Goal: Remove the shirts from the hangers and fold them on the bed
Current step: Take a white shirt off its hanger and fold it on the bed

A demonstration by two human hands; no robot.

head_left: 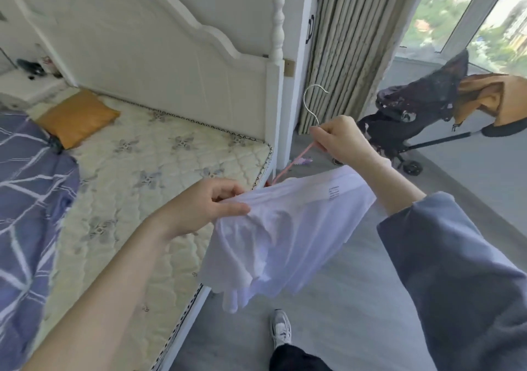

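Now, left hand [216, 205]: thumb and fingers pinch an edge of the thin white shirt [285, 228].
Right hand [339, 139]: curled round the neck of the pink wire hanger with silver hook [293, 163], raised above the shirt.
Shirt: slung between both hands, hanging over grey floor, just beside the cream quilted mattress [148, 171].
Hanger: one pink arm slants down into the shirt.

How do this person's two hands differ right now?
The left hand grips the edge of the white shirt; the right hand pinches the hanger just under its hook. The left hand sits lower, by the mattress edge; the right hand is raised above the floor. Both hold something.
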